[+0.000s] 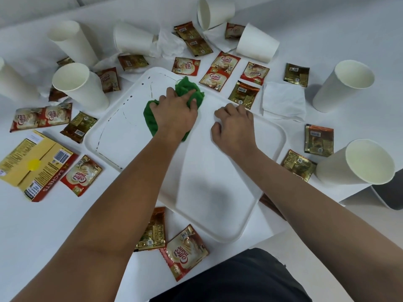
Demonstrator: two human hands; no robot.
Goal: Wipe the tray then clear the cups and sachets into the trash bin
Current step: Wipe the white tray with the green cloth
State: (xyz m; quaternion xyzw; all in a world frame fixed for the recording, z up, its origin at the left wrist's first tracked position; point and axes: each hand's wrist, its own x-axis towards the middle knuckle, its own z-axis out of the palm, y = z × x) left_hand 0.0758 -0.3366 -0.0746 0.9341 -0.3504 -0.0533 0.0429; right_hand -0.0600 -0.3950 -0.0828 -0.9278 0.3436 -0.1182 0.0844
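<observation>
A white tray (218,192) lies on the white table in front of me. My left hand (174,112) presses a crumpled green cloth (192,90) onto the tray's far part. My right hand (234,127) rests fingers-down on the tray's far right rim, holding nothing. Dark dotted stains (128,100) run along the tray's left edge. Several white paper cups lie around the tray, among them one at the left (78,86) and one at the right (357,164). Red and gold sachets (220,71) are scattered all round the tray.
A flattened yellow-and-red sachet box (32,164) lies at the left. White tissues (283,101) sit right of the tray, and more (170,43) at the back. The table's edge runs at lower right, with a dark bin-like rim (390,197) below it.
</observation>
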